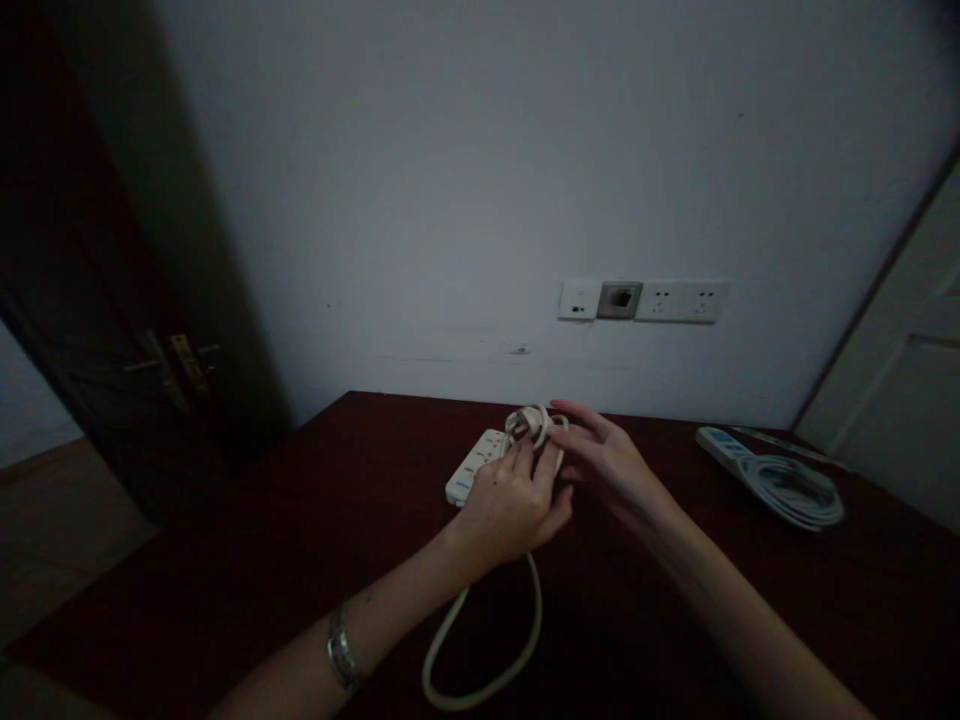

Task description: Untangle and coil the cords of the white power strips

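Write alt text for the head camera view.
A person's left hand and right hand handle a pale cord and plug by a white power strip on a dark red table. Another strip with coiled cord lies to the right.

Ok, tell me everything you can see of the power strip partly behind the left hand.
The power strip is pale, plastic-looking and bar-shaped, with sockets along its upward face and a blue mark near its closer end. It lies slanted over the dark red table, closer end to the left. The left hand hides part of it; bunched pale cord and a pronged plug sit by its farther end. Exact contact is hidden.
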Demonstrator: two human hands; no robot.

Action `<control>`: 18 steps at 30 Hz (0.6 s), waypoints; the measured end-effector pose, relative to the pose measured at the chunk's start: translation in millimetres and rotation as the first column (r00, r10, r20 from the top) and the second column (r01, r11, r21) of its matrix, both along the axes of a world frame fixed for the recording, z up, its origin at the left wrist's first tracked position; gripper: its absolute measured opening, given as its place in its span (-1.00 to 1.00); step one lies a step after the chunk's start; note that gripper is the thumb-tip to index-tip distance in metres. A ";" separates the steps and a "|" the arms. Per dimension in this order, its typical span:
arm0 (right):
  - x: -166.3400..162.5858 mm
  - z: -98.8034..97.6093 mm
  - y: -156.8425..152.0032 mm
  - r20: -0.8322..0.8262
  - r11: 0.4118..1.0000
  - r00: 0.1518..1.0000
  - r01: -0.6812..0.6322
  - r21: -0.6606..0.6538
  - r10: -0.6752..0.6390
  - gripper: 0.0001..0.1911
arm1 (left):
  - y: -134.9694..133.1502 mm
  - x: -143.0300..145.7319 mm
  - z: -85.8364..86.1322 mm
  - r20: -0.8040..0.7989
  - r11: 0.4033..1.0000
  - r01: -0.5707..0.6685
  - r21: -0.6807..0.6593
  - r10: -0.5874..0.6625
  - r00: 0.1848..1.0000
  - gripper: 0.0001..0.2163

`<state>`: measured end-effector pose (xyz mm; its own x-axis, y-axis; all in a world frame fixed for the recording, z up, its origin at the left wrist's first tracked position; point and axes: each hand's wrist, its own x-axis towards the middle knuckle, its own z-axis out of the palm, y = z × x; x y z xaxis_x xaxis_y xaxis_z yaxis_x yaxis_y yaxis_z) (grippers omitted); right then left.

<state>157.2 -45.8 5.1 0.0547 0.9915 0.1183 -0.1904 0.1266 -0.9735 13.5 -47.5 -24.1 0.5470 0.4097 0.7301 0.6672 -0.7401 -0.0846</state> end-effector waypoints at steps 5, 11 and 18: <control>7.6 -5.6 10.8 -0.038 0.996 0.998 0.059 0.063 -0.057 -0.39 | 13.9 -12.8 3.4 0.336 0.957 0.291 -0.006 -0.272 0.902 -0.78; 8.9 -4.3 8.2 -0.002 0.990 0.999 -0.054 0.133 0.054 -0.46 | 44.8 -22.5 10.5 0.836 0.848 0.462 -0.261 -0.040 0.547 -0.91; 3.2 -9.4 7.3 -0.077 0.967 0.972 -0.209 0.145 0.221 -0.50 | 56.2 -20.1 4.0 0.932 -0.132 0.932 -0.339 0.091 0.352 -0.57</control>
<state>160.5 -38.4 -4.2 -0.1410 0.9563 0.2562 -0.3157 0.2018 -0.9272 -6.6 8.8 -20.1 0.6409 0.7167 0.2749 -0.4626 0.0748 0.8834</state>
